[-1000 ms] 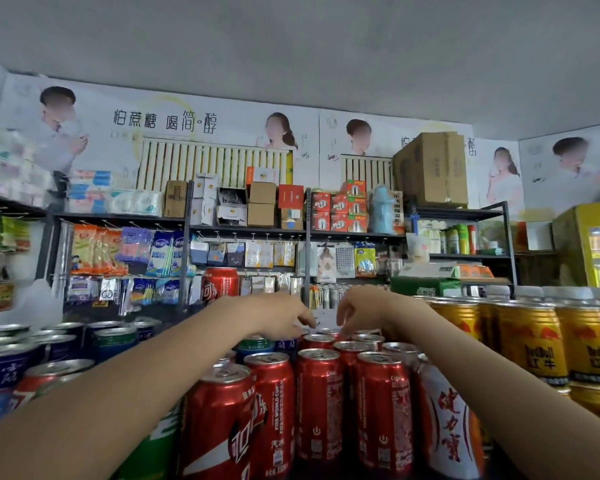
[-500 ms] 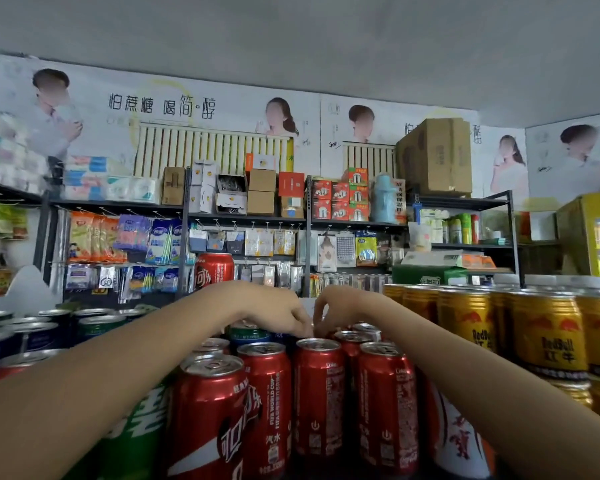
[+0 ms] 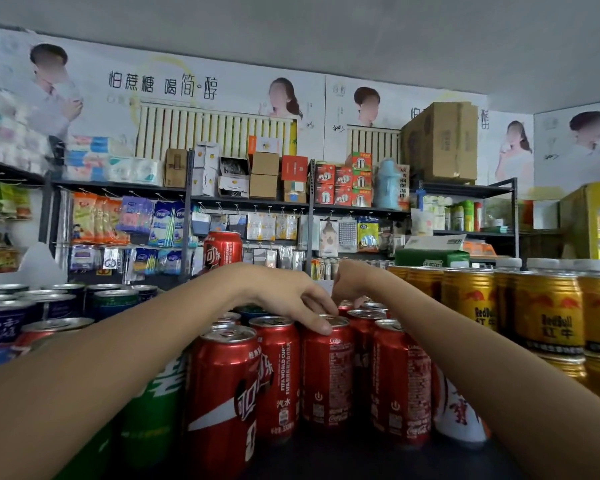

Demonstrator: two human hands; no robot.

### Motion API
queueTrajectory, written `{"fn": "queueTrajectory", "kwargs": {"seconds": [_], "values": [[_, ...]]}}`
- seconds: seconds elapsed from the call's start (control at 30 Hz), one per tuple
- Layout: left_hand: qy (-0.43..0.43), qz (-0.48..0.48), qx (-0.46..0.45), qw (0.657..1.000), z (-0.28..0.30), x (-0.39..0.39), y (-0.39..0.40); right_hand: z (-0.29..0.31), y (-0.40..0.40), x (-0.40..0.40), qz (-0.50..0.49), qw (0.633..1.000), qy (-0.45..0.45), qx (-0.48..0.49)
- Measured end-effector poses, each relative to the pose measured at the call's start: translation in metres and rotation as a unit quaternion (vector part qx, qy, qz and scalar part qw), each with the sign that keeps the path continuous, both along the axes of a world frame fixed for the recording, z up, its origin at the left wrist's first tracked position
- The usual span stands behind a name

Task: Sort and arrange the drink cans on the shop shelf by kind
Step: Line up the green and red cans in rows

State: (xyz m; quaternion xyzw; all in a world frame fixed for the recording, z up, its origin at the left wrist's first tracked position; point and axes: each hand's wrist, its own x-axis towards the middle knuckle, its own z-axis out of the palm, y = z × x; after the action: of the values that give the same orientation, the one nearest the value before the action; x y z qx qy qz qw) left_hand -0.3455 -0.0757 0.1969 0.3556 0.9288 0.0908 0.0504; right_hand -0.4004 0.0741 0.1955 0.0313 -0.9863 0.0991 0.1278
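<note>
Several red cola cans stand in rows on the dark shelf in front of me. My left hand reaches over them; its thumb and fingertips pinch the top rim of a front-row red cola can. Just behind and to the right, my right hand curls down over the red cans of the back rows. Its fingertips are hidden, so what it holds is unclear. One more red cola can stands higher up at the back.
A green can stands left of the red ones, a white and orange can to their right. Gold Red Bull cans fill the right side, blue cans the left. Stocked shelves stand behind.
My left hand has come forward and to the right, from the back cans onto the front-row red can. The right hand has drawn closer to it.
</note>
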Motion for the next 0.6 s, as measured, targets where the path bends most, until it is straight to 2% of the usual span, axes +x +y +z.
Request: {"fn": "queueTrajectory", "kwargs": {"seconds": [0.3, 0.4, 0.5, 0.6], "values": [[-0.055, 0.004, 0.014, 0.998, 0.001, 0.004, -0.001, 0.003, 0.007, 0.004, 0.015, 0.999, -0.046, 0.010], [-0.057, 0.016, 0.065, 0.996, 0.003, 0.005, -0.005, 0.005, 0.009, 0.010, 0.019, 0.996, -0.063, 0.053], [0.014, 0.047, 0.131, 0.990, 0.012, 0.005, -0.019, 0.008, 0.010, 0.019, 0.021, 0.993, -0.056, 0.099], [0.074, 0.091, 0.152, 0.981, 0.017, 0.000, -0.033, 0.009, 0.013, 0.026, 0.050, 0.996, -0.036, 0.072]]}}
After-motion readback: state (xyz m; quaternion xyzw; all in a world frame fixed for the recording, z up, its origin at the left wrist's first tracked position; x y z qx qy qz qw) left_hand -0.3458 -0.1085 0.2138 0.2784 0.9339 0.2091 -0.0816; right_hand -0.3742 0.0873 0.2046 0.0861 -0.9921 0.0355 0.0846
